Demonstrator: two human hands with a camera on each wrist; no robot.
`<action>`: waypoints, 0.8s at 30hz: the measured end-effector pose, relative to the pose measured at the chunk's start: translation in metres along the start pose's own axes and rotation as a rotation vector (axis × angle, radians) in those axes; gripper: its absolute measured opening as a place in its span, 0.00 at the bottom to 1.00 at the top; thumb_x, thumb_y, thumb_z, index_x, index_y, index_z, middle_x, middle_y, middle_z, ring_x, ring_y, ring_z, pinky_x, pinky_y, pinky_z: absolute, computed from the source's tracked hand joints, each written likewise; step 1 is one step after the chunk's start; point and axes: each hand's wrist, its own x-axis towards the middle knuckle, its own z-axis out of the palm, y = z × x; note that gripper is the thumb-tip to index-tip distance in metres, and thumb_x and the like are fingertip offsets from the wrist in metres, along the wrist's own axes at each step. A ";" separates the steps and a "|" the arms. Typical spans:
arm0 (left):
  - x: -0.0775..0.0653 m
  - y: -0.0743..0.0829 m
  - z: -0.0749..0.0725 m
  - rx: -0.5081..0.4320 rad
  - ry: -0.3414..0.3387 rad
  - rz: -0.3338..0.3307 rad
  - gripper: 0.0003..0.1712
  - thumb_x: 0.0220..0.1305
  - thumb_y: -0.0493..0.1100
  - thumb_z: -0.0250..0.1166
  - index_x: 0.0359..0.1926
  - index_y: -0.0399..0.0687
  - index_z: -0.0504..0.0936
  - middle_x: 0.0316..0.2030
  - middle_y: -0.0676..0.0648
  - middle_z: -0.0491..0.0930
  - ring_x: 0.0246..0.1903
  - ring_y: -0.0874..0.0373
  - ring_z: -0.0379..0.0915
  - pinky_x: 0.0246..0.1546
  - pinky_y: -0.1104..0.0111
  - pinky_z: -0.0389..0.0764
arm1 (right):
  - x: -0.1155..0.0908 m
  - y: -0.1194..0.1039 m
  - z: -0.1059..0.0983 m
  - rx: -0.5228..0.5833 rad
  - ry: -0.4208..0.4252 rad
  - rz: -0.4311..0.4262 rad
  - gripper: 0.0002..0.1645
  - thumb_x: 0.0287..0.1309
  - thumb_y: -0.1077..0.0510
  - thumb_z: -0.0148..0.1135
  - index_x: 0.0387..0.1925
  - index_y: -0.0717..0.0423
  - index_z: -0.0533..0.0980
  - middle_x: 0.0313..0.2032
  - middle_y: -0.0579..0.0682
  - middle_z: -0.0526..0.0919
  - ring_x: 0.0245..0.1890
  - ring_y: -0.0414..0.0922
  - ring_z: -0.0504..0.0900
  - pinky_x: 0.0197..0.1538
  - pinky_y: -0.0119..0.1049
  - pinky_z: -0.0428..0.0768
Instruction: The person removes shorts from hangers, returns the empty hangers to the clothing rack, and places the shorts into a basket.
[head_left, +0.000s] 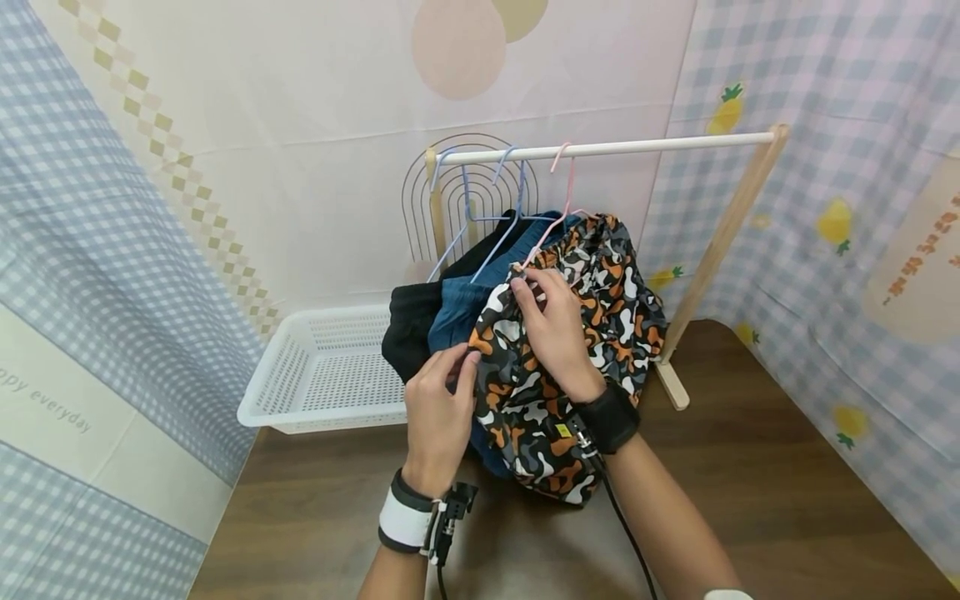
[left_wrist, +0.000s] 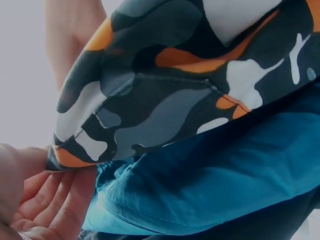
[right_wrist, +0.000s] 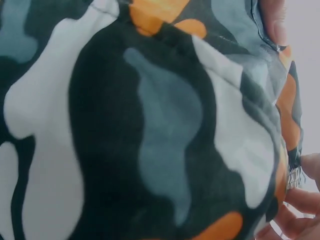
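Camouflage-print shorts [head_left: 525, 408] in orange, white, grey and black hang from a pink hanger [head_left: 567, 192] on the rail. With thumb and fingers, my left hand [head_left: 438, 408] pinches their left edge; the left wrist view shows that corner of cloth between thumb and fingers. Higher up, at the waistband by the hanger's end, my right hand [head_left: 555, 333] pinches the fabric. Camouflage cloth fills most of the right wrist view. Behind the shorts hang a teal garment [head_left: 453, 312] and a black garment [head_left: 411, 325], on blue hangers [head_left: 467, 196].
A white rail [head_left: 675, 145] runs across a wooden stand [head_left: 723, 242], whose foot rests on the brown table [head_left: 780, 467]. At the left is a white perforated basket [head_left: 300, 417], partly behind the garments. A wire arch rack [head_left: 411, 196] stands behind the rail's left end.
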 end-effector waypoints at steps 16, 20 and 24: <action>0.002 -0.004 0.003 -0.093 0.046 0.051 0.13 0.75 0.41 0.67 0.50 0.35 0.89 0.38 0.42 0.88 0.32 0.56 0.87 0.32 0.66 0.88 | 0.003 -0.014 0.002 0.077 0.011 0.093 0.22 0.81 0.56 0.54 0.62 0.69 0.78 0.52 0.62 0.81 0.50 0.55 0.80 0.51 0.45 0.77; 0.004 -0.002 0.003 -0.095 0.059 0.073 0.14 0.76 0.41 0.66 0.50 0.34 0.89 0.38 0.42 0.88 0.32 0.56 0.86 0.31 0.67 0.88 | 0.006 -0.016 0.000 0.077 0.019 0.089 0.22 0.81 0.56 0.54 0.62 0.69 0.78 0.51 0.62 0.80 0.49 0.55 0.79 0.50 0.43 0.76; 0.008 0.000 0.004 -0.094 0.066 0.080 0.14 0.76 0.42 0.66 0.50 0.34 0.89 0.38 0.41 0.88 0.33 0.56 0.87 0.32 0.66 0.88 | 0.009 -0.017 -0.001 0.073 0.021 0.079 0.22 0.81 0.56 0.55 0.62 0.69 0.78 0.52 0.62 0.80 0.50 0.55 0.79 0.50 0.44 0.76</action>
